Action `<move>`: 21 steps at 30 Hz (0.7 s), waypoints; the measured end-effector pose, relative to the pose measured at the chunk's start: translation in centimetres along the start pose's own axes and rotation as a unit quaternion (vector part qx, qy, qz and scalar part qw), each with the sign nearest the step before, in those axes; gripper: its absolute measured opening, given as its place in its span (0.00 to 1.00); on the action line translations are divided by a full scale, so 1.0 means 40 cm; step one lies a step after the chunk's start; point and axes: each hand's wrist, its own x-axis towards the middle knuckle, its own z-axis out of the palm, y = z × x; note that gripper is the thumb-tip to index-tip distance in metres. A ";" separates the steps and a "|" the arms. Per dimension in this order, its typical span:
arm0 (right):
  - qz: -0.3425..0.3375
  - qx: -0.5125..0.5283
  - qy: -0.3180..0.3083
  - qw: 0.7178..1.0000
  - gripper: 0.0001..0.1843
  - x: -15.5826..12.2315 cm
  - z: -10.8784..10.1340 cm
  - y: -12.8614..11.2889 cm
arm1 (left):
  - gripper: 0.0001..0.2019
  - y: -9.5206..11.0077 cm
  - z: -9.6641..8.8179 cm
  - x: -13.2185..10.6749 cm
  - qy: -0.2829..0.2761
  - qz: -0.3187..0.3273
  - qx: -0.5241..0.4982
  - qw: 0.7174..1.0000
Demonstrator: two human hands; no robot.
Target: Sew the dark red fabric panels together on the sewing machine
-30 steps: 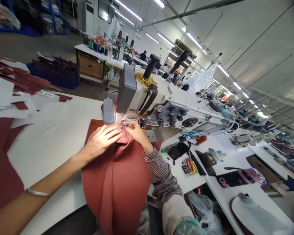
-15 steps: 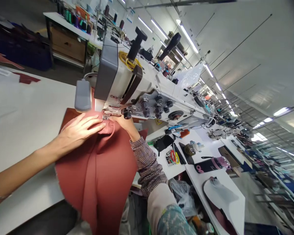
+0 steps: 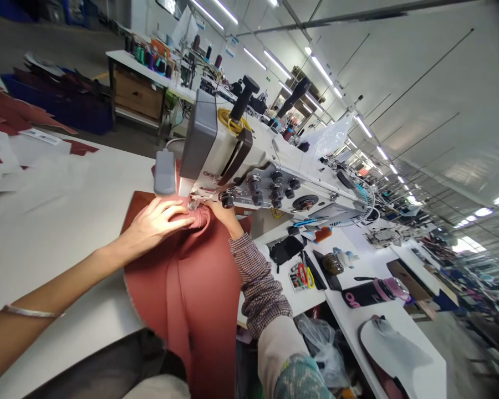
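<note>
A: Entries by size, please. Largest?

B: 1 counter (image 3: 79, 221), white, under the work. Next, 1 sewing machine (image 3: 270, 152), white arm, black knobs, grey end cover.

A: Material?

B: 1 rust-red cloth (image 3: 210, 282), broad; near part hanging over the counter's edge, far part bunched in folds at the machine's needle end.

A: Hands?

B: 2. Left hand (image 3: 156, 223): laid on the cloth, fingers extended and slightly spread. Right hand (image 3: 224, 215): close in on the other side, fingertips partly hidden; whether they pinch cloth, cannot tell.

A: Smaller items?

B: 1 grey box (image 3: 165, 173), just beside the end cover. Smallest, 1 presser foot (image 3: 192, 204), metal, between the 2 hands.

A: Handling note?

B: My judgement: left hand light and flat, steering rather than pulling; folds smoothed away from the foot, lest a spare layer be caught; hanging weight supported against drag; all fingertips clear of the foot.
</note>
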 end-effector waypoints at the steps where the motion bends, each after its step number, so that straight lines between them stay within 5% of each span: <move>1: -0.009 -0.020 0.001 1.000 0.10 0.001 0.002 0.003 | 0.19 -0.005 0.001 0.005 0.000 -0.008 -0.015 1.000; 4: -0.015 -0.103 0.060 0.993 0.15 -0.042 -0.009 0.015 | 0.16 -0.010 -0.004 0.017 0.006 -0.031 -0.072 0.997; 6: 0.004 -0.155 0.135 0.979 0.24 -0.133 -0.025 0.031 | 0.16 0.007 -0.012 0.004 0.016 -0.064 -0.116 0.991; 9: 0.056 -0.146 0.199 0.968 0.43 -0.357 -0.032 0.084 | 0.29 0.067 -0.011 -0.078 0.077 -0.255 -0.176 0.948; 11: 0.154 -0.104 0.201 0.962 0.48 -0.526 -0.007 0.137 | 0.39 0.116 0.007 -0.161 0.126 -0.464 -0.235 0.845; 13: 0.290 -0.011 0.137 0.947 0.43 -0.674 0.031 0.189 | 0.42 0.159 0.026 -0.234 0.031 -0.582 -0.367 0.725; 17: 0.366 0.197 -0.064 0.907 0.39 -0.851 0.065 0.223 | 0.35 0.230 0.021 -0.286 -0.051 -0.631 -0.567 0.527; 21: 0.370 0.472 -0.049 0.799 0.48 -0.919 0.040 0.186 | 0.31 0.321 0.001 -0.282 -0.046 -0.633 -0.697 0.333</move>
